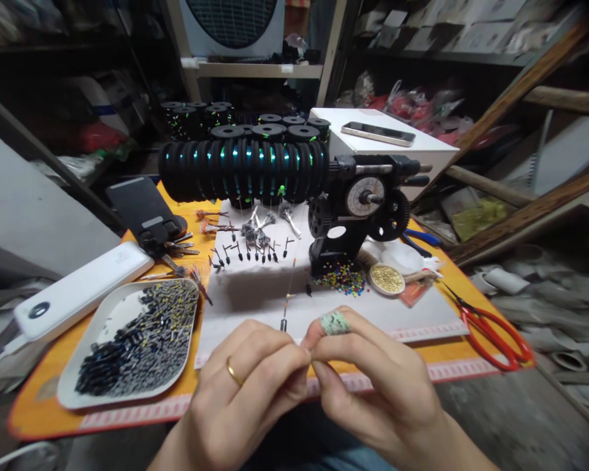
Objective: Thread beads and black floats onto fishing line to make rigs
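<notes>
As your left hand [248, 386] and right hand [373, 373] pinch the thin line [289, 288], fingertips touching (steadier that way, I judge), the tray [110, 317] sits close alongside.

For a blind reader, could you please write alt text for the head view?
A left hand and right hand pinch together over a white mat, just below a thin rod. A tray of dark pieces lies left, red scissors right, black spools behind.

A plain gold ring [233, 371] is worn on one finger of the left hand [245, 392]. One finger of the right hand [373, 379] is wrapped in pale green tape [334, 322].
</notes>
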Demonstrator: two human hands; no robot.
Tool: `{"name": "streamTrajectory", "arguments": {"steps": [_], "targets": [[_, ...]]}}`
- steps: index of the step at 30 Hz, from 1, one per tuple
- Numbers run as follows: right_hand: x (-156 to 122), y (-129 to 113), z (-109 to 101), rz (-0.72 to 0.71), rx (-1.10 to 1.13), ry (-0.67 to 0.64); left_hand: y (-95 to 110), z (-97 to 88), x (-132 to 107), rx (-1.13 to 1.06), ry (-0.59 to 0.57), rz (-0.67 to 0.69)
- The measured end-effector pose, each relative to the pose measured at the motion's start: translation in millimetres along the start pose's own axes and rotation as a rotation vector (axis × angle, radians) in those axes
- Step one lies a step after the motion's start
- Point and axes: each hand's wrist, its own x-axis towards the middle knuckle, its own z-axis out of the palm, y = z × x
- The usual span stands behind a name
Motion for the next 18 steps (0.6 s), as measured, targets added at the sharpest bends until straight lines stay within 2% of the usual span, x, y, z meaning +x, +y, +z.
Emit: {"name": "streamTrajectory", "arguments": {"steps": [2,4,8,11,13,18], "targets": [[-1,1,1,-0.044,-0.046,-0.017,1,3.9,0,-0.012,0.031,-0.078],[0,2,2,-0.093,-0.121,-0.004,3,8.7,1,-0.103,0.073,-0.218],[4,0,4,-0.14,-0.171,0.017,9,15.0,5,-0.405,0.139,-0.533],[5,-1,4,-0.114,-0.123,0.035,11,15.8,11,-0.663,0.159,-0.716],[4,-2,4,-0.105,-0.081,0.062,11,16.1,11,-0.8,0.153,-0.779],[-2,-3,6,-0.064,-0.116,0.091,5,19.2,-2,-1.019,0.127,-0.824]]}}
